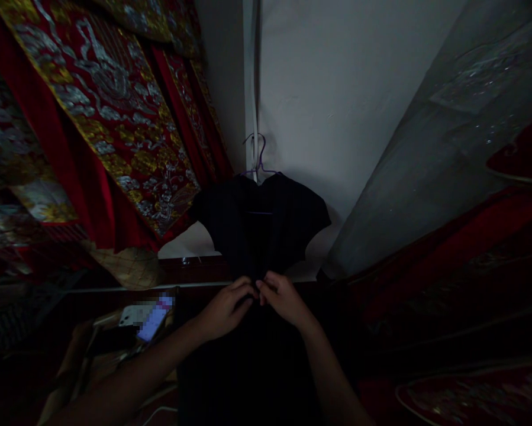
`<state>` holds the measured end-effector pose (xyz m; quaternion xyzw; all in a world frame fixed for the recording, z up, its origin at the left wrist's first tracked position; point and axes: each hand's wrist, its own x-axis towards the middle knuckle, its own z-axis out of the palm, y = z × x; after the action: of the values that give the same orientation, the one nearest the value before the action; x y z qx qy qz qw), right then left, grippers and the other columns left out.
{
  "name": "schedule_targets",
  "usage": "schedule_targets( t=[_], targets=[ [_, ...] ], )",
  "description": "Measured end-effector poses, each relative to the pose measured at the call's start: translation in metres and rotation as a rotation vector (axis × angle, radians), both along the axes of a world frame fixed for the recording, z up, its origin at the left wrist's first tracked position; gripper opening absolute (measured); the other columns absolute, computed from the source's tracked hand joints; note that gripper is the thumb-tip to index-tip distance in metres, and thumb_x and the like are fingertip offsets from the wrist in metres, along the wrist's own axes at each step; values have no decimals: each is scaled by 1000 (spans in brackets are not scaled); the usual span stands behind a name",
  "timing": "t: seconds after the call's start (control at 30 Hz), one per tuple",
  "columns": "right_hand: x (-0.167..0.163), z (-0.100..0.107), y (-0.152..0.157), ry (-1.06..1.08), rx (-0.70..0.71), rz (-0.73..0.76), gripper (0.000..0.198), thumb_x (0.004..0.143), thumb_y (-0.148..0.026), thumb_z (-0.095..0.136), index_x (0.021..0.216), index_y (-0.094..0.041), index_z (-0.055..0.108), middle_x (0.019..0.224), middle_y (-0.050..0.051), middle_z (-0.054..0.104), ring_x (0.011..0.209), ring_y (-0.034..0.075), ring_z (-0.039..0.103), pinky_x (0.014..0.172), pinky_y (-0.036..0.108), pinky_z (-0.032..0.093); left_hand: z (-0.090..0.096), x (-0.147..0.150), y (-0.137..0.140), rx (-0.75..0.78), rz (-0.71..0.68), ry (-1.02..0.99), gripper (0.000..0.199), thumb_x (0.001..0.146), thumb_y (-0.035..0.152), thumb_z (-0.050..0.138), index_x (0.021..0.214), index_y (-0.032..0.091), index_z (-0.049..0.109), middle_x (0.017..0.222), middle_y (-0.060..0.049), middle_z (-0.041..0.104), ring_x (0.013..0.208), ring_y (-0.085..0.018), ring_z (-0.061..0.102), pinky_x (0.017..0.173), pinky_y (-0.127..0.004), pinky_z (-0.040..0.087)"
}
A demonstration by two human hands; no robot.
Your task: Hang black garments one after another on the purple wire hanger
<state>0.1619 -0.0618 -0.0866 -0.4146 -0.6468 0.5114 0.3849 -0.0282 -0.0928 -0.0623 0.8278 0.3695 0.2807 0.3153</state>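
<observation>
A dark short-sleeved garment (292, 213) hangs on a thin wire hanger (261, 155) against the wall. Both hands meet at its front, just below the V-shaped neck opening. My left hand (230, 305) pinches the cloth at the front edge, thumb and fingers together. Close beside it, my right hand (281, 296) pinches the opposite edge, its fingertips almost touching the left ones. Any button or fastener between the fingers is too dark and small to make out. Below the hands the garment fades into black.
Red embroidered costumes (128, 106) hang at the left. A clear plastic cover (399, 160) drapes over more red cloth on the right. Low at the left, a lit phone (155, 319) and a pale phone (132, 315) lie on a bamboo-like chair. A white pole (250, 71) runs up the wall.
</observation>
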Motion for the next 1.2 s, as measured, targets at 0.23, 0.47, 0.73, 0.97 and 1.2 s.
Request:
schedule_targets(
  t=[0.23, 0.47, 0.73, 0.97, 1.2],
  targets=[
    [11, 1, 6, -43, -20, -40, 38, 86, -52, 59, 66, -21, 51, 53, -2, 55, 52, 13, 52, 55, 25, 37, -2, 1, -1, 46, 13, 68, 31, 98, 15, 44, 123, 22, 61, 126, -8, 61, 116, -20, 60, 104, -38, 48],
    [6, -6, 5, -136, 35, -145, 42, 86, -52, 57, 59, -21, 53, 52, -2, 50, 51, 12, 46, 49, 25, 31, -9, 1, -2, 142, 22, 247, 33, 95, 11, 44, 122, 21, 61, 124, -9, 61, 113, -22, 61, 101, -41, 51],
    [-10, -1, 1, 17, 78, -223, 33, 83, -51, 63, 71, -20, 61, 61, 0, 56, 57, 13, 50, 54, 25, 37, -20, -3, 5, 164, 78, 17, 18, 96, 15, 48, 103, 20, 64, 103, -6, 65, 94, -17, 65, 84, -28, 53],
    [-28, -10, -2, -7, 20, -240, 33, 86, -51, 58, 73, -21, 55, 56, -3, 51, 51, 12, 47, 48, 24, 33, -24, 2, 6, -10, 306, -170, 29, 82, 11, 56, 108, 22, 51, 86, 2, 66, 69, -11, 64, 62, -21, 48],
    [-22, 0, -3, -57, -29, -149, 29, 87, -40, 57, 67, -23, 47, 52, -4, 51, 48, 12, 48, 50, 24, 35, -22, 5, 8, -68, 362, -180, 21, 78, 12, 56, 98, 19, 54, 77, 2, 62, 66, -13, 60, 59, -22, 44]
  ],
)
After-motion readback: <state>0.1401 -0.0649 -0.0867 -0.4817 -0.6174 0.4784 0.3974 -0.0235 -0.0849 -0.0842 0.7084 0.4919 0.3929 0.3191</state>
